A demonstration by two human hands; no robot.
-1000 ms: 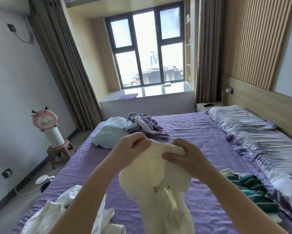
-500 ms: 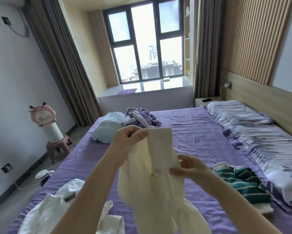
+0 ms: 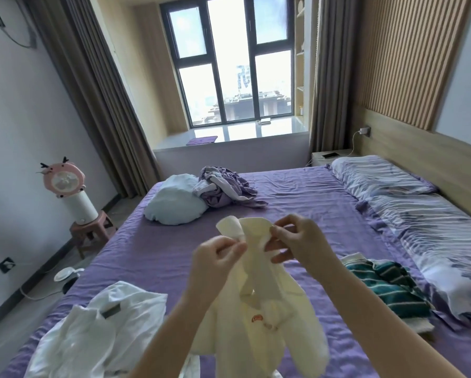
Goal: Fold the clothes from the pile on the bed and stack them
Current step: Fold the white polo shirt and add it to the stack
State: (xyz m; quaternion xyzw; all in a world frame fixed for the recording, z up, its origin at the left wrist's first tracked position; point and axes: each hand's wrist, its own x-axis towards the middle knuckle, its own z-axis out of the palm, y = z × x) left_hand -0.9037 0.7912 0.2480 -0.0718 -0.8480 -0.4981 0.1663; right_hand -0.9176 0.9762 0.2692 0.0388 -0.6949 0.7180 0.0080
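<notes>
Cream garment (image 3: 258,304) held above the bed (image 3: 152,249), unfolded; my left hand (image 3: 216,259) and right hand (image 3: 301,241) each pinch its top edge. White clothes (image 3: 98,328) and purple heap (image 3: 223,189) unfolded. Striped item (image 3: 389,287) possibly folded; progress early.

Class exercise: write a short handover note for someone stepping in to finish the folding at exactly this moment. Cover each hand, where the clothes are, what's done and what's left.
Left hand and right hand both pinch the top edge of the cream garment, held up in the air, not yet folded.
White clothes lie crumpled at near left on the bed; a purple heap lies at the far end.
Green striped top lies at the right on something white; it looks folded, though I can't be sure.
Left: fold the cream garment, stack it, then the rest.
</notes>
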